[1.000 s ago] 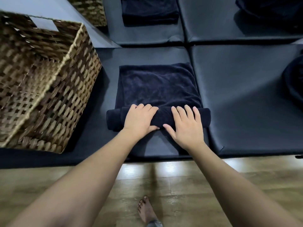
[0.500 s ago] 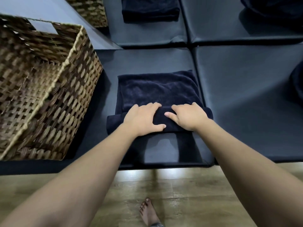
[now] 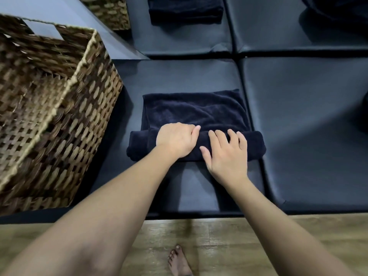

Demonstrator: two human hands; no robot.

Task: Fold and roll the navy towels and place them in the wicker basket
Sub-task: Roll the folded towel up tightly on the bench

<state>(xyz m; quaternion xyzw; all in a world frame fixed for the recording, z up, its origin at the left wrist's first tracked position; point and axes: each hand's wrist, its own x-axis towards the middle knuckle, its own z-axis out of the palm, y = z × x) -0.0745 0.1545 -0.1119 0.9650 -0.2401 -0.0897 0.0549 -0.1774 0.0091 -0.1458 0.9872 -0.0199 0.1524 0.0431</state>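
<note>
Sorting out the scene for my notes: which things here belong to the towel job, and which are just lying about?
In the job: half-rolled navy towel; left hand; right hand; wicker basket; folded towel.
Lying about: second basket; dark cushions; wooden floor.

Basket (image 3: pixel 49 108) at 9 o'clock of the towel (image 3: pixel 196 114): tall wicker wall blocks a flat sideways pass, mouth open from above. Narrow bare cushion (image 3: pixel 179 76) strip between basket and roll end, passable. 12 o'clock: bare pad beyond towel edge, then seam, then folded towel (image 3: pixel 185 10) further out. 3 o'clock: wide bare cushion, dark bundle (image 3: pixel 365 114) only at far edge. 6 o'clock: bare pad to front edge, but both forearms cross it. 2nd basket (image 3: pixel 111 12) at 11 o'clock, well apart.
</note>
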